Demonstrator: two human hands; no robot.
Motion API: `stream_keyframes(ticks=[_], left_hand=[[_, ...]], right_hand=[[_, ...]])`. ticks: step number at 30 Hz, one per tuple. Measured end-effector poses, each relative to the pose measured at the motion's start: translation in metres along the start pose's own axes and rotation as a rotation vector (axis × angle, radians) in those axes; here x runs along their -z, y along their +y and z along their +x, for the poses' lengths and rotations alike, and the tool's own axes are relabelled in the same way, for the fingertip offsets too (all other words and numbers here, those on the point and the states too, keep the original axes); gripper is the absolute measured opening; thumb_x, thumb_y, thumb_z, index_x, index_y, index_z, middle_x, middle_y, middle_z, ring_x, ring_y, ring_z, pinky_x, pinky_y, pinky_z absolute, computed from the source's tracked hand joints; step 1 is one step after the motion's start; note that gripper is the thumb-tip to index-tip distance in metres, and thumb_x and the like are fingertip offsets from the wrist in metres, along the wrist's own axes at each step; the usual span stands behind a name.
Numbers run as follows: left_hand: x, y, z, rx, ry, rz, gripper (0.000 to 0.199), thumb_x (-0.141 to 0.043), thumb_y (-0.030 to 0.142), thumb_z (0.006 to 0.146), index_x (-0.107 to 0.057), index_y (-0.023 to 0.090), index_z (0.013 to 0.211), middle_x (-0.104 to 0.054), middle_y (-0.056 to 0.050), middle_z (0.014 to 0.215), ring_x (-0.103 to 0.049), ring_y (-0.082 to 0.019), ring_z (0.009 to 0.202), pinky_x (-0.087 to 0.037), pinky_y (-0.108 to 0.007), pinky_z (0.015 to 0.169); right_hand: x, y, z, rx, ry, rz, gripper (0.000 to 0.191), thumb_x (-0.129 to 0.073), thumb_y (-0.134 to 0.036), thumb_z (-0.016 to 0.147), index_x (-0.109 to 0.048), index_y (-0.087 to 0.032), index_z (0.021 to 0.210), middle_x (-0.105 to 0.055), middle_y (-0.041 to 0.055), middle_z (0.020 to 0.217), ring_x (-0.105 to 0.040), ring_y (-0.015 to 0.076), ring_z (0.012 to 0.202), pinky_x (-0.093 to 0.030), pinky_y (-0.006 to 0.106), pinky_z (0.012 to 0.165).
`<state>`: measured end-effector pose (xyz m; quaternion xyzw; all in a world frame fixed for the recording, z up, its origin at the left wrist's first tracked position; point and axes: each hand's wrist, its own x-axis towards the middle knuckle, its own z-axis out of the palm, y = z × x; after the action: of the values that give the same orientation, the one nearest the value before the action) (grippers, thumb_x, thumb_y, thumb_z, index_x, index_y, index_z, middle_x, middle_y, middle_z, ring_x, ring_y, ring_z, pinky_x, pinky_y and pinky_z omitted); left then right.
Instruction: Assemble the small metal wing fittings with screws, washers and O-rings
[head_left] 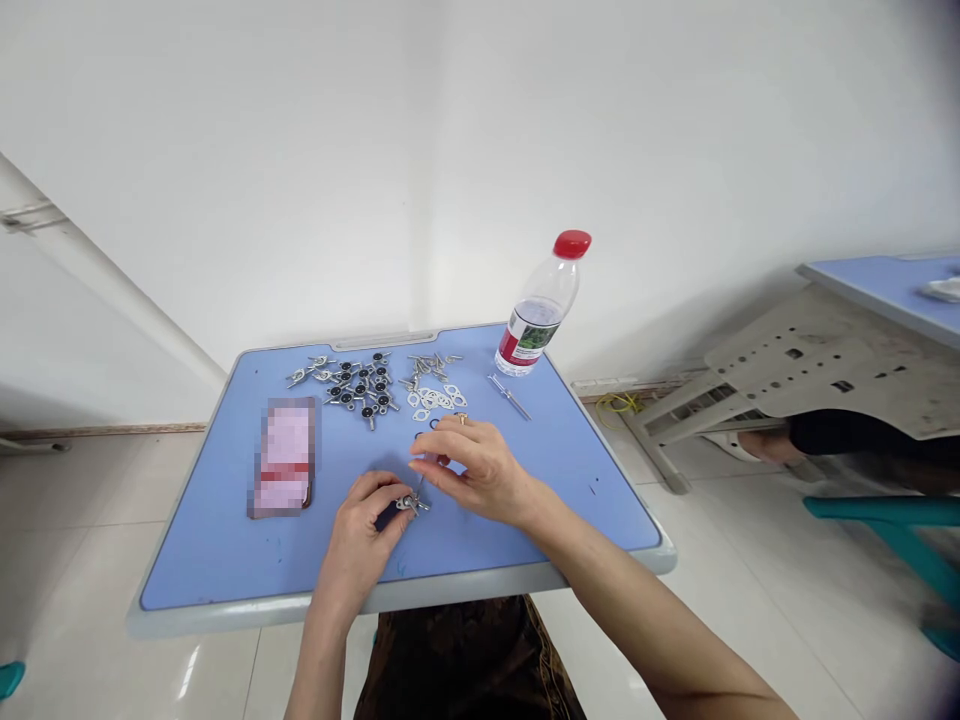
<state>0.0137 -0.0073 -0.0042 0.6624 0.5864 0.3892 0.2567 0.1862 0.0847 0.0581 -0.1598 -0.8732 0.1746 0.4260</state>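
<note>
My left hand [367,530] is closed around a small silver metal fitting [409,503], with a dark piece showing between the fingers. Just above it, my right hand [472,465] has thumb and fingers pinched together. A thin shaft seems to run from that pinch down to the fitting, but what the fingers hold is mostly hidden. Beyond my right hand lie several flat white oval plates [435,400] with holes, and black rings [434,425] partly behind the fingers. Several metal parts with black round heads [364,380] are gathered farther left, beside a group of small screws [435,365].
On the blue table [225,560] a phone [285,455] lies at left. A red-capped water bottle [534,320] stands at the back right, near a slim clear tool [510,397]. The wall is behind; another desk [885,290] and a person's foot [757,447] are at right.
</note>
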Motion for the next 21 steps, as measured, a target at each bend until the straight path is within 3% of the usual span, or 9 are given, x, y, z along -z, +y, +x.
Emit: stream_keyframes(ticks=[4,6,9,13,21], left_hand=[[0.0005,0.0005,0.0004,-0.005,0.001,0.003,0.016,-0.062,0.02,0.084,-0.07,0.024,0.098,-0.065,-0.005,0.106,-0.062,-0.02,0.099,-0.051,-0.037,0.09],[0.0005,0.0005,0.0006,-0.01,0.0,0.001,0.016,-0.063,0.019,0.084,-0.07,0.023,0.097,-0.065,-0.005,0.105,-0.062,-0.02,0.099,-0.05,-0.036,0.09],[0.0003,0.0009,0.0006,-0.01,0.0,-0.004,0.015,-0.063,0.019,0.084,-0.07,0.023,0.097,-0.065,-0.005,0.105,-0.061,-0.02,0.098,-0.05,-0.036,0.09],[0.0002,0.0013,0.0001,0.007,-0.004,-0.004,0.016,-0.062,0.019,0.084,-0.07,0.024,0.097,-0.065,-0.005,0.107,-0.061,-0.019,0.1,-0.049,-0.037,0.091],[0.0008,0.0016,0.0002,0.024,-0.014,-0.009,0.015,-0.061,0.02,0.085,-0.07,0.023,0.097,-0.064,-0.005,0.106,-0.06,-0.019,0.099,-0.049,-0.036,0.09]], right_hand=[[0.0018,-0.0002,0.0002,0.034,-0.094,0.056,0.021,-0.042,-0.018,0.097,-0.054,-0.017,0.114,-0.066,0.0071,0.09,-0.059,0.0147,0.08,-0.048,0.027,0.07],[0.0034,-0.0011,0.0013,0.038,-0.091,0.129,0.025,-0.039,-0.014,0.097,-0.053,-0.017,0.118,-0.067,0.0062,0.088,-0.059,0.0136,0.079,-0.048,0.027,0.072],[0.003,-0.0007,0.0019,0.02,-0.015,0.144,0.017,-0.048,-0.016,0.096,-0.057,-0.019,0.11,-0.066,0.0017,0.078,-0.057,0.0117,0.069,-0.047,0.026,0.068],[0.0007,0.0019,0.0005,0.003,0.025,0.098,0.009,-0.057,-0.022,0.093,-0.059,-0.02,0.101,-0.067,0.0012,0.078,-0.057,0.0116,0.068,-0.047,0.025,0.065],[0.0093,0.0028,0.0011,-0.099,-0.171,0.158,0.031,-0.049,-0.015,0.095,-0.052,-0.023,0.124,-0.067,0.0007,0.087,-0.062,0.0114,0.078,-0.052,0.025,0.072]])
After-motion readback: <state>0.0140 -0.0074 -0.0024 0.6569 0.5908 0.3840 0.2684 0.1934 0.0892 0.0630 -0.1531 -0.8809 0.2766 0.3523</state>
